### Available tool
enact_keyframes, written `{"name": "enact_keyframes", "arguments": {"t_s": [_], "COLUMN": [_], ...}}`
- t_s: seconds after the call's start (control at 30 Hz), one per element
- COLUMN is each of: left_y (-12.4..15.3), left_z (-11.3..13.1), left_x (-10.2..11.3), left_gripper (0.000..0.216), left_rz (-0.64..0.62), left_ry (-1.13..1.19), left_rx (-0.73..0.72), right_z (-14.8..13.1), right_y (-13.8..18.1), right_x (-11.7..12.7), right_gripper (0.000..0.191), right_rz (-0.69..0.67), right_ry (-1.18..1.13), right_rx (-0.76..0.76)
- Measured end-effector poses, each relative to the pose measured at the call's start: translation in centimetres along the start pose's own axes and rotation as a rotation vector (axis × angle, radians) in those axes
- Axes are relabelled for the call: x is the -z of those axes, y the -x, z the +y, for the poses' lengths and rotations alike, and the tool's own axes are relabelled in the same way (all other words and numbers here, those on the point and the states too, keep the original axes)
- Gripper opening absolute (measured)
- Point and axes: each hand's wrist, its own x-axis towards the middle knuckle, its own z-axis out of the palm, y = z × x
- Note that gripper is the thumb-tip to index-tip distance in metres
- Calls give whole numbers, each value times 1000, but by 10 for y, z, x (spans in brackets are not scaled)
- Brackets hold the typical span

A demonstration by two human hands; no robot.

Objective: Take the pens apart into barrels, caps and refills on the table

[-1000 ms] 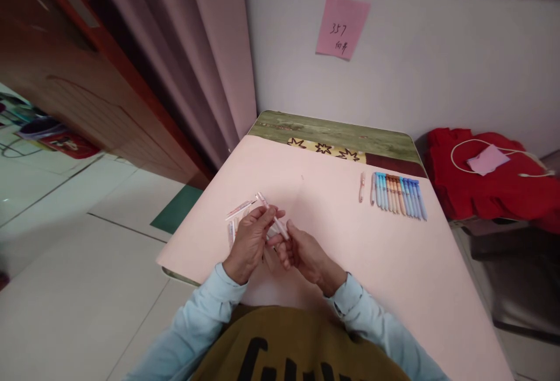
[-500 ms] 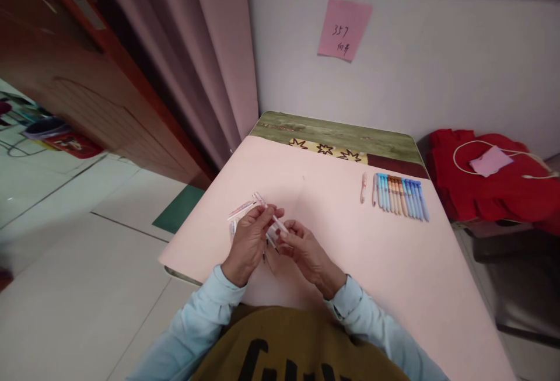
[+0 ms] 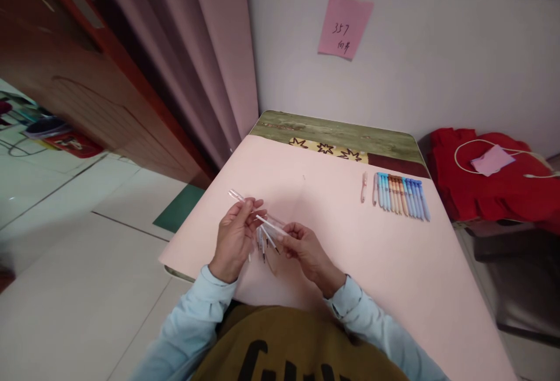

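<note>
Pinching a clear plastic piece (image 3: 235,195) in the left hand (image 3: 230,242), with one end poking out up and to the left. Gripping a slim white stick (image 3: 270,224) between thumb and fingers of the right hand (image 3: 307,252), pointed toward the left hand, with clear plastic around it. Between the hands, several dark-tipped sticks (image 3: 263,245) in a loose fan; cannot tell whether held or lying on the bench (image 3: 350,252). Well apart to the right, a neat row of pens (image 3: 396,194) on the bench, near a single pen (image 3: 363,187).
</note>
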Motion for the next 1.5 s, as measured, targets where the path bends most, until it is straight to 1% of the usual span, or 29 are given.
{"name": "enact_keyframes", "arguments": {"t_s": [0.07, 0.17, 0.23, 0.33, 0.4, 0.47, 0.53, 0.6, 0.63, 0.7, 0.73, 0.77, 0.83, 0.87, 0.9, 0.97, 1.03, 1.07, 1.13, 1.2, 1.23, 1.27, 1.3, 1.33, 1.37, 1.4, 1.43, 1.47, 1.5], "left_y": [-7, -19, -25, -29, -27, -22, -18, -14, -13, -12, -12, -12, -13, -13, -13, -13, -12, -12, -10, -9, -9, -8, -6, -4, -2, 0, 3, 6, 9], "left_z": [8, 15, 17, 13, 10, 8, 8, 10, 11, 14, 15, 16, 17, 18, 18, 19, 19, 19, 18, 16, 14, 11, 8, 5, 1, -3, -7, -10, -13], "left_x": [11, 36, 55, 74, 77, 73, 67, 63, 62, 62, 63, 64, 65, 64, 64, 62, 59, 58, 55, 52, 50, 46, 42, 37, 31, 25, 19, 14, 10], "left_gripper": [37, 36, 37, 34, 29, 29, 34, 41, 42, 43, 43, 42, 41, 39, 38, 36, 35, 34, 31, 28, 28, 28, 30, 32, 35, 39, 41, 42, 41], "left_rz": [46, 126, 147, 110, 99, 105, 105, 96, 92, 75, 64, 53, 35, 32, 35, 42, 48, 52, 43, 7, -19, -51, -94, -148, -212, -282, -343, -385, -400], "left_ry": [-62, -259, -494, -989, -1307, -1575, -1770, -1882, -1908, -1917, -1907, -1891, -1863, -1857, -1853, -1842, -1804, -1770, -1644, -1402, -1240, -1068, -901, -749, -616, -504, -409, -331, -269], "left_rx": [-59, -195, -250, -277, -312, -307, -255, -214, -206, -201, -195, -188, -181, -180, -183, -208, -244, -271, -341, -380, -361, -306, -222, -126, -33, 50, 118, 174, 219], "right_z": [0, -1, -3, -1, 3, 10, 17, 16, 12, -4, -16, -29, -58, -72, -84, -102, -113, -117, -120, -117, -112, -104, -94, -82, -69, -55, -42, -31, -23], "right_y": [-4, -13, -19, -25, -28, -29, -29, -28, -28, -29, -31, -34, -39, -41, -44, -48, -51, -53, -53, -50, -46, -41, -35, -29, -22, -14, -7, -1, 3], "right_x": [5, 13, 14, 8, 2, -2, -1, 5, 12, 32, 46, 61, 95, 112, 129, 155, 172, 176, 175, 159, 146, 129, 109, 88, 67, 47, 29, 14, 4], "right_gripper": [33, 32, 32, 27, 24, 23, 23, 23, 23, 25, 27, 29, 30, 32, 35, 42, 45, 43, 36, 29, 27, 27, 29, 29, 30, 31, 33, 35, 35], "right_rz": [3, 112, 221, 340, 364, 352, 337, 347, 366, 449, 525, 630, 854, 944, 1021, 1095, 1062, 1039, 1003, 965, 917, 848, 755, 555, 319, 101, -64, -184, -268], "right_ry": [163, 490, 729, 1050, 1207, 1313, 1365, 1368, 1358, 1340, 1339, 1349, 1400, 1432, 1465, 1524, 1555, 1556, 1489, 1353, 1235, 1174, 1102, 850, 600, 403, 249, 119, 13], "right_rx": [47, 163, 237, 334, 396, 448, 491, 521, 530, 529, 520, 496, 413, 367, 311, 194, 99, 72, 68, 122, 173, 203, 227, 253, 229, 164, 92, 24, -27]}}
